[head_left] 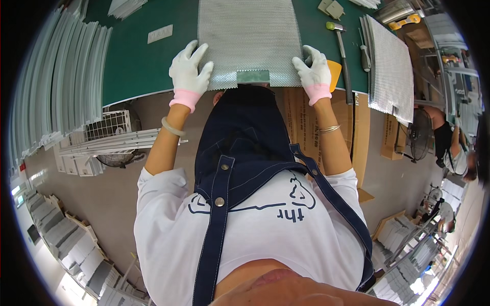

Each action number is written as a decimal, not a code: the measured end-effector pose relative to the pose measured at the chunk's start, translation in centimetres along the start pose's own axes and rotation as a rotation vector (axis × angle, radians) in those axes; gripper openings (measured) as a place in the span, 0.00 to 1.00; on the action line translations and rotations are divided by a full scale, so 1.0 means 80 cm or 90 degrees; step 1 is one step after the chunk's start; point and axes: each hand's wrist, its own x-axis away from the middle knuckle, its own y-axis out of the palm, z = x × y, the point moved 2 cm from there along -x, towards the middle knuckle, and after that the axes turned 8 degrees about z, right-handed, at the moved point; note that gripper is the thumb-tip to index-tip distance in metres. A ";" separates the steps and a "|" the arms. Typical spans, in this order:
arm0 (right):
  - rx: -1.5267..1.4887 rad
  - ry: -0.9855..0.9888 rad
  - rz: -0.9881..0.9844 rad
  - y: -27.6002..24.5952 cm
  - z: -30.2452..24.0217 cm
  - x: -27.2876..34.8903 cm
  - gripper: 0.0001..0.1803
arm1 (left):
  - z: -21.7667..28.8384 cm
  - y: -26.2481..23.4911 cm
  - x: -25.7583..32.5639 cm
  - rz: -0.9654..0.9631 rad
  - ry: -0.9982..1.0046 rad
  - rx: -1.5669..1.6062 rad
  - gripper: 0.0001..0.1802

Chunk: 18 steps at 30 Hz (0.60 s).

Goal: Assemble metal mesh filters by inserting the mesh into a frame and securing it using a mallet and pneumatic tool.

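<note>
In front of me a silver mesh sheet (pixel 250 38) lies flat on the green-topped table, with a rectangular notch cut in its near edge. My left hand (pixel 190 71), in a white glove with a pink cuff, is at the sheet's left edge, fingers spread and fingertips touching the mesh. At the right edge is my right hand (pixel 313 69), gloved the same way, its thumb and fingers apart against the border. Neither hand wraps round anything. A yellow-orange flat piece (pixel 334 74) shows beside my right hand, partly covered by it.
Right of the sheet lie a hammer (pixel 343 56) with a green-yellow head and a screwdriver (pixel 365 57). Beyond them stands a stack of mesh sheets (pixel 390 64). Long pale strips (pixel 61 76) fill the left side. A white switch-like plate (pixel 160 33) rests on the green tabletop (pixel 135 66).
</note>
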 end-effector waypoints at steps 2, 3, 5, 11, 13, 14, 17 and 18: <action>-0.002 -0.008 0.004 0.001 0.000 0.000 0.27 | 0.000 0.000 -0.001 0.009 -0.003 0.005 0.24; 0.002 0.004 0.000 0.001 0.000 0.000 0.27 | 0.000 0.001 -0.001 0.017 -0.003 0.007 0.24; 0.006 0.014 -0.006 0.001 -0.001 0.000 0.27 | 0.000 0.001 -0.002 0.024 -0.005 0.006 0.24; 0.037 0.025 -0.011 0.002 -0.001 -0.002 0.26 | 0.002 0.003 -0.002 0.028 0.001 -0.011 0.23; 0.054 0.019 -0.013 0.002 -0.002 -0.002 0.26 | 0.002 0.002 -0.001 0.022 0.003 -0.035 0.23; 0.054 0.019 -0.014 0.003 -0.002 -0.002 0.26 | 0.001 0.003 0.000 0.022 0.002 -0.035 0.23; 0.069 0.015 -0.013 0.003 -0.001 0.001 0.26 | 0.000 0.005 0.003 0.019 -0.001 -0.054 0.23; 0.076 0.019 -0.017 0.002 -0.001 0.003 0.26 | 0.000 0.005 0.005 0.016 0.004 -0.061 0.23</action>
